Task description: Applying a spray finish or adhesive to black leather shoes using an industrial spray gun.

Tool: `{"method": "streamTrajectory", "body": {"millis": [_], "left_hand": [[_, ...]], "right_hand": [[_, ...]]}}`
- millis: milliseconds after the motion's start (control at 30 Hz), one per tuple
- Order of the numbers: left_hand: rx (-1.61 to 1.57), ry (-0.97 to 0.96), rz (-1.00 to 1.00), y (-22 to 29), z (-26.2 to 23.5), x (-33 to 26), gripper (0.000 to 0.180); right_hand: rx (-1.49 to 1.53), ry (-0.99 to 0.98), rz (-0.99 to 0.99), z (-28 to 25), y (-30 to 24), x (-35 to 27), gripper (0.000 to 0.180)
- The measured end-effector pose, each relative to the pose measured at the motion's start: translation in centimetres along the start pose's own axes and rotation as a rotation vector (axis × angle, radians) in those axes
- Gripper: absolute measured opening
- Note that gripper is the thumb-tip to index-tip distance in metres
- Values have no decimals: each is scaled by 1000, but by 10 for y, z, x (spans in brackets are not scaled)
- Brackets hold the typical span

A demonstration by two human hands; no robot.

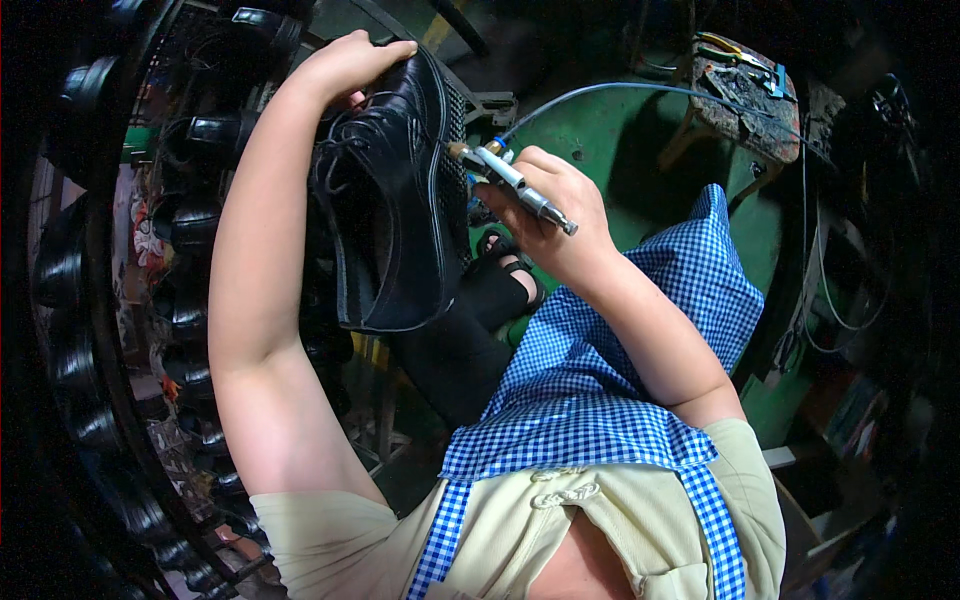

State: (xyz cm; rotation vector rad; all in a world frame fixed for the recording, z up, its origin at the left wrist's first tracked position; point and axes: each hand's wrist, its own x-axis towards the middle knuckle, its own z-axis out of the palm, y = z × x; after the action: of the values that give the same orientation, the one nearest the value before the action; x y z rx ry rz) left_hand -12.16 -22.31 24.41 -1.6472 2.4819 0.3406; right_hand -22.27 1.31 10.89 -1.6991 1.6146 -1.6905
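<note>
My left hand (356, 66) grips a black lace-up leather shoe (392, 215) near its toe, with the thumb stretched over the upper. The shoe is tilted, its opening toward me and its laced front to the left. In my right hand (556, 205) is a small metal spray gun (515, 182), its nozzle close to the right side of the shoe, by the sole edge. A thin air hose (585, 90) runs from the gun toward the right. The fingers of my left hand are partly hidden behind the shoe.
Racks of black shoes (75, 340) line the left side. At the upper right stands a stained wooden stool (745, 115) with pliers (728, 48) on it. Below lies a green floor (620, 140). A blue checked apron (570, 375) covers my lap; hanging cables (815, 290) show at right.
</note>
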Motion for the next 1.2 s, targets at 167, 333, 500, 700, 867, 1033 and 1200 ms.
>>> {"method": "streamTrajectory", "body": {"millis": [167,333,500,700,867,1033,1200], "left_hand": [[-73,92,3,-14,6,0,67],[-103,3,-4,-17,2,-1,60],[-85,20,1,-23,5,5,59],[-99,34,26,-28,5,6,60],[-91,13,5,-28,5,8,60],[-116,20,37,-23,4,2,60],[-28,-137,-27,-26,-1,9,66]], "right_hand": [[5,-9,5,0,-7,-10,24],[95,-77,-20,-8,-16,-17,19],[112,-117,-23,-18,-24,-23,19],[107,-141,-21,-22,-32,-31,24],[102,-146,-28,-24,-35,-35,26],[120,-150,-46,-26,-37,-38,21],[87,-169,-35,-30,-41,-42,22]]}}
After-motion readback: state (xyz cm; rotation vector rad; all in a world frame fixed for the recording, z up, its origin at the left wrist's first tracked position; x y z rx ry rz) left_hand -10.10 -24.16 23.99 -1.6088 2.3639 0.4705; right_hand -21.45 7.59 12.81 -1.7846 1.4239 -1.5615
